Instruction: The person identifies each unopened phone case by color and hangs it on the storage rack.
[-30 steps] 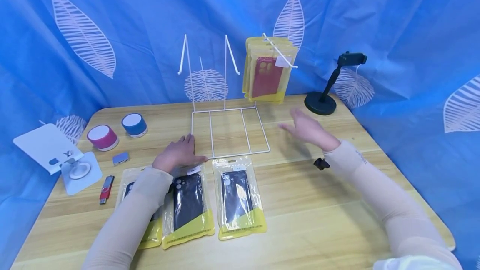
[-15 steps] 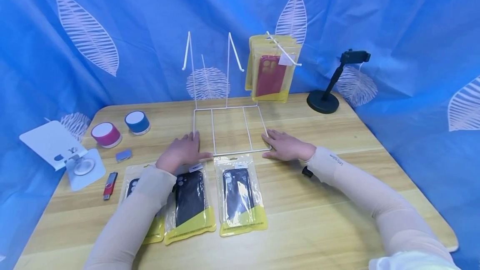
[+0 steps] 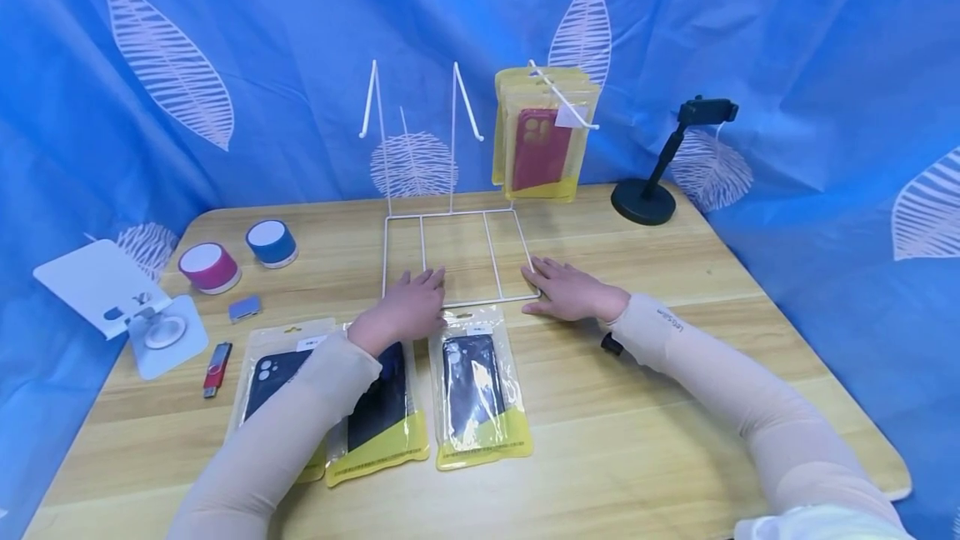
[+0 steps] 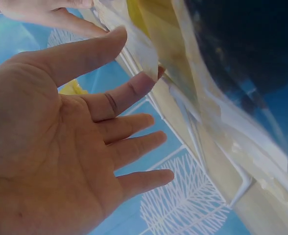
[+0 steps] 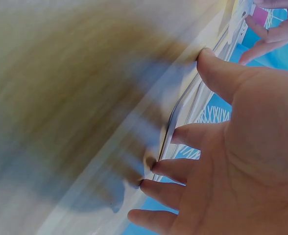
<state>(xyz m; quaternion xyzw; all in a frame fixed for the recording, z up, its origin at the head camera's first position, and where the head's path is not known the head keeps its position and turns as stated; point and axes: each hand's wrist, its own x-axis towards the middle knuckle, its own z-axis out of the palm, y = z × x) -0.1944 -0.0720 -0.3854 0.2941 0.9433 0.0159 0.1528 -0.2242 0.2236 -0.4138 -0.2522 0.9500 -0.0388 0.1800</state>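
A white wire rack [image 3: 472, 304] stands on the table, its base flat and its hooks raised. My right hand [image 3: 573, 290] lies at the base's front right corner, fingertips touching down there, fingers extended. My left hand [image 3: 408, 308] reaches across the top of the middle phone case pouch [image 3: 382, 448], close to the rack's front bar. In the left wrist view, the left hand's [image 4: 80, 132] fingers are spread and relaxed, the index fingertip right at a pouch's edge. Another phone case pouch [image 3: 483, 440] lies to the right, and a third pouch [image 3: 262, 336] is partly hidden under the left forearm.
Several pouches [image 3: 543, 148], a red phone case in front, hang from the rack's right hook. A black phone stand [image 3: 645, 198] is at the back right. At left are a pink speaker [image 3: 209, 267], a blue speaker [image 3: 272, 243], a USB stick [image 3: 217, 369] and a white stand [image 3: 165, 336].
My right hand has come left and down to the rack's front right corner. From the base's left side, my left hand has moved right, along the front bar.
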